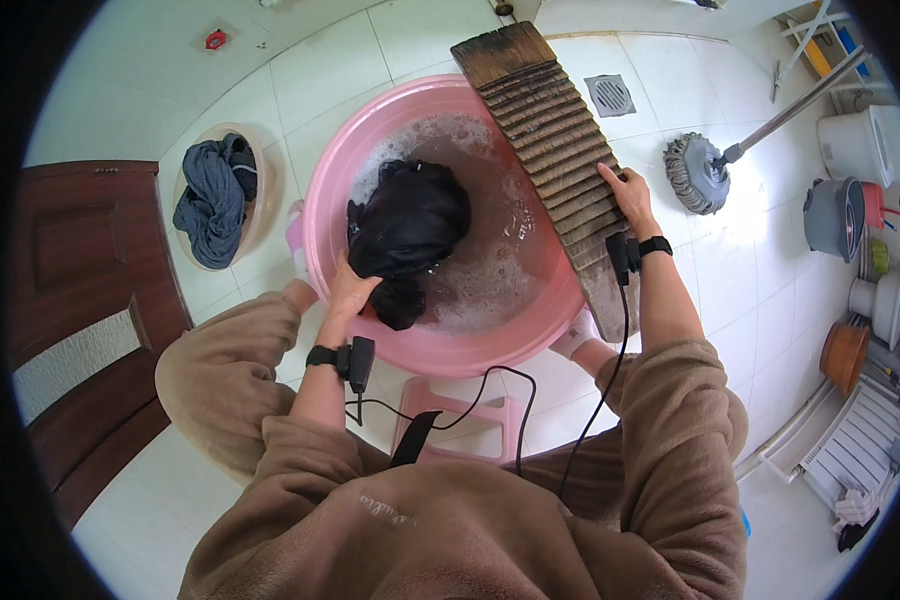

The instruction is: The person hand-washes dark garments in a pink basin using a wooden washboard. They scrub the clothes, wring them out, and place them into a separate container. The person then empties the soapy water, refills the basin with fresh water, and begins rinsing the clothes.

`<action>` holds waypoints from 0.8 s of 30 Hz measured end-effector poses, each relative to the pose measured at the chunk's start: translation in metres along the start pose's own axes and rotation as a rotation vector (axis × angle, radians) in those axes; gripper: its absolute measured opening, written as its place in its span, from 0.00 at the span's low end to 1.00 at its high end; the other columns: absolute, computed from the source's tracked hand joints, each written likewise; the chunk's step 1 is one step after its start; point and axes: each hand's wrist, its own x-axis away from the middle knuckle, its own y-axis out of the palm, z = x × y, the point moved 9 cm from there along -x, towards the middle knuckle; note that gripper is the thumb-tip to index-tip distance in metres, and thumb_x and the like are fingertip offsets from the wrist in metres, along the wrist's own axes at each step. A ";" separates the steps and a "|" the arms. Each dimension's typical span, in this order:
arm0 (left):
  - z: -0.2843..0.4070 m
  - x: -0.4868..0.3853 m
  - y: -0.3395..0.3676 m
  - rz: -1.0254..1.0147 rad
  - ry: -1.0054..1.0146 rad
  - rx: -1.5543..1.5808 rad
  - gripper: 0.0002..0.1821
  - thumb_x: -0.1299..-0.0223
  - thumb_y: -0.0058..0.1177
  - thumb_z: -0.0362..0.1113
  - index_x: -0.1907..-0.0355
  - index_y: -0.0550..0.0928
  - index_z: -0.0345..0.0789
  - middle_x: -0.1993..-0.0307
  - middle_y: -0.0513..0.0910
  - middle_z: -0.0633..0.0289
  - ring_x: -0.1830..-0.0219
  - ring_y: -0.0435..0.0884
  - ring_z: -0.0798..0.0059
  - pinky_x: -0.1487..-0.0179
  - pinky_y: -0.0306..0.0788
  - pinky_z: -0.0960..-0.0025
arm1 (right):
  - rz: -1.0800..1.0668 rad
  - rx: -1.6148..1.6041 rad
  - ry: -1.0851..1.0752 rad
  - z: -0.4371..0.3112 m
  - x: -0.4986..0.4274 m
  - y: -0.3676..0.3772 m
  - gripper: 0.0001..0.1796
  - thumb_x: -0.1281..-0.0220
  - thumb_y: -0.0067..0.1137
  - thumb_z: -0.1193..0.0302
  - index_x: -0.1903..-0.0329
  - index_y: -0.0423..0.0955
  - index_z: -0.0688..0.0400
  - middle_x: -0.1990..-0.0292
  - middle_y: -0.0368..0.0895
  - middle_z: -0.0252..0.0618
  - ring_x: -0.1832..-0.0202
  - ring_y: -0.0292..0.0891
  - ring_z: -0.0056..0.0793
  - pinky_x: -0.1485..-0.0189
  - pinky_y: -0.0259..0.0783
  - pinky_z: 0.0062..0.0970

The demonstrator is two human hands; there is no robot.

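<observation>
A large pink plastic basin holds brownish, foamy water and a bunched black garment at its left side. My left hand is at the basin's near left edge, against the garment; whether its fingers grip the cloth is hidden. Across the basin's right rim lies a ridged wooden washboard, tilted with its top away from me. My right hand holds the right edge of this washboard, thumb on the ridges and fingers out of sight beneath. Both wrists wear black straps with small cabled devices.
An oval tub with dark grey clothes stands at left, near a brown door. Between my legs is a pink stool. To the right are a floor drain, a mop and a grey bucket.
</observation>
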 end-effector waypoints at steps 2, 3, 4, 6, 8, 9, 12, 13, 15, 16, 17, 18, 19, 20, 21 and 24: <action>-0.002 0.005 0.015 -0.064 -0.003 0.031 0.42 0.57 0.68 0.35 0.36 0.66 0.31 0.48 0.79 0.40 0.43 0.77 0.47 0.40 0.69 0.59 | 0.001 -0.008 -0.059 -0.008 0.001 0.005 0.39 0.47 0.61 0.41 0.59 0.77 0.71 0.64 0.83 0.56 0.60 0.80 0.47 0.52 0.72 0.38; -0.001 0.007 0.019 -0.084 -0.006 0.054 0.40 0.57 0.67 0.35 0.37 0.68 0.31 0.49 0.80 0.41 0.44 0.77 0.48 0.40 0.70 0.58 | 0.037 0.033 -0.100 -0.015 0.002 0.003 0.37 0.46 0.62 0.43 0.58 0.77 0.71 0.63 0.82 0.55 0.59 0.80 0.47 0.51 0.72 0.38; 0.004 0.009 0.020 -0.057 0.015 0.071 0.33 0.56 0.64 0.32 0.41 0.74 0.32 0.52 0.82 0.43 0.46 0.79 0.49 0.41 0.71 0.59 | 0.104 0.051 -0.183 -0.027 0.008 0.001 0.36 0.45 0.62 0.45 0.56 0.76 0.70 0.62 0.82 0.55 0.58 0.79 0.46 0.51 0.72 0.38; 0.019 0.015 0.014 0.011 0.060 0.056 0.32 0.55 0.62 0.30 0.42 0.74 0.32 0.53 0.82 0.43 0.47 0.79 0.49 0.42 0.71 0.60 | 0.311 0.132 -0.353 -0.057 0.027 -0.012 0.31 0.44 0.63 0.52 0.53 0.75 0.69 0.60 0.81 0.54 0.56 0.79 0.46 0.49 0.72 0.38; 0.038 0.022 0.005 0.063 0.078 0.094 0.30 0.57 0.58 0.26 0.43 0.75 0.31 0.54 0.82 0.43 0.47 0.80 0.50 0.42 0.71 0.61 | 0.592 0.260 -0.521 -0.092 0.063 -0.024 0.25 0.43 0.63 0.61 0.49 0.75 0.67 0.56 0.80 0.54 0.52 0.77 0.47 0.47 0.72 0.38; 0.051 0.026 0.001 0.062 0.113 0.138 0.31 0.57 0.58 0.26 0.43 0.75 0.30 0.53 0.82 0.43 0.47 0.80 0.50 0.42 0.71 0.62 | 0.454 0.130 -0.531 -0.101 0.069 -0.016 0.24 0.44 0.62 0.65 0.47 0.74 0.66 0.54 0.79 0.54 0.51 0.76 0.47 0.46 0.71 0.37; 0.091 0.038 -0.011 -0.004 0.140 0.319 0.31 0.58 0.57 0.26 0.45 0.75 0.25 0.54 0.82 0.42 0.48 0.81 0.52 0.44 0.71 0.65 | -0.061 -0.090 -0.527 -0.135 0.103 0.039 0.30 0.49 0.61 0.76 0.39 0.69 0.61 0.47 0.75 0.52 0.45 0.72 0.47 0.42 0.68 0.35; 0.122 0.051 -0.032 0.191 0.341 0.153 0.29 0.59 0.57 0.24 0.47 0.75 0.24 0.58 0.83 0.44 0.53 0.82 0.59 0.47 0.71 0.69 | -0.293 -0.076 -0.494 -0.145 0.119 0.072 0.35 0.50 0.60 0.78 0.35 0.65 0.58 0.44 0.73 0.51 0.43 0.70 0.47 0.41 0.67 0.34; 0.160 0.071 -0.045 0.126 0.490 0.235 0.26 0.61 0.55 0.23 0.51 0.76 0.23 0.63 0.81 0.46 0.58 0.81 0.70 0.49 0.71 0.73 | -0.214 0.070 -0.813 -0.183 0.168 0.098 0.42 0.51 0.64 0.76 0.31 0.59 0.55 0.38 0.67 0.50 0.37 0.65 0.46 0.36 0.63 0.39; 0.172 0.079 -0.051 0.048 0.511 0.298 0.25 0.62 0.53 0.22 0.53 0.76 0.22 0.64 0.80 0.53 0.58 0.77 0.78 0.50 0.70 0.75 | -0.172 0.142 -0.770 -0.185 0.179 0.110 0.44 0.54 0.66 0.74 0.31 0.58 0.55 0.36 0.64 0.50 0.33 0.60 0.47 0.34 0.60 0.43; 0.176 0.082 -0.057 -0.022 0.436 0.401 0.24 0.62 0.52 0.21 0.54 0.76 0.23 0.63 0.80 0.56 0.58 0.77 0.79 0.50 0.69 0.76 | -0.161 0.237 -0.715 -0.185 0.187 0.124 0.47 0.56 0.69 0.73 0.30 0.58 0.54 0.33 0.60 0.51 0.30 0.56 0.47 0.31 0.56 0.47; 0.183 0.087 -0.065 -0.077 0.422 0.536 0.23 0.63 0.51 0.21 0.55 0.76 0.23 0.63 0.80 0.58 0.58 0.76 0.79 0.50 0.69 0.77 | -0.216 0.108 -0.619 -0.181 0.191 0.134 0.49 0.60 0.74 0.69 0.31 0.59 0.52 0.30 0.53 0.50 0.26 0.46 0.48 0.29 0.49 0.53; 0.187 0.091 -0.074 -0.124 0.386 0.665 0.23 0.63 0.50 0.21 0.56 0.77 0.24 0.62 0.80 0.61 0.57 0.76 0.80 0.50 0.69 0.78 | -0.157 -0.010 -0.644 -0.186 0.198 0.133 0.48 0.60 0.74 0.69 0.32 0.61 0.52 0.30 0.54 0.49 0.25 0.45 0.48 0.29 0.48 0.54; 0.189 0.095 -0.080 -0.188 0.341 0.795 0.24 0.64 0.49 0.20 0.56 0.78 0.26 0.59 0.80 0.65 0.56 0.77 0.80 0.49 0.68 0.79 | -0.140 -0.077 -0.625 -0.186 0.201 0.135 0.47 0.61 0.74 0.69 0.34 0.62 0.51 0.30 0.55 0.48 0.25 0.44 0.47 0.29 0.47 0.54; 0.192 0.096 -0.089 -0.193 0.345 0.839 0.24 0.64 0.48 0.20 0.56 0.78 0.26 0.59 0.80 0.64 0.56 0.77 0.80 0.49 0.68 0.80 | -0.124 -0.157 -0.622 -0.186 0.202 0.134 0.45 0.61 0.75 0.69 0.35 0.64 0.51 0.31 0.56 0.47 0.25 0.44 0.47 0.28 0.46 0.54; 0.196 0.082 -0.102 -0.265 0.358 0.975 0.24 0.62 0.46 0.21 0.55 0.79 0.27 0.58 0.81 0.65 0.56 0.79 0.81 0.50 0.69 0.80 | -0.320 -0.577 -0.373 -0.164 0.185 0.140 0.27 0.57 0.72 0.72 0.50 0.75 0.58 0.52 0.76 0.44 0.46 0.69 0.35 0.41 0.63 0.34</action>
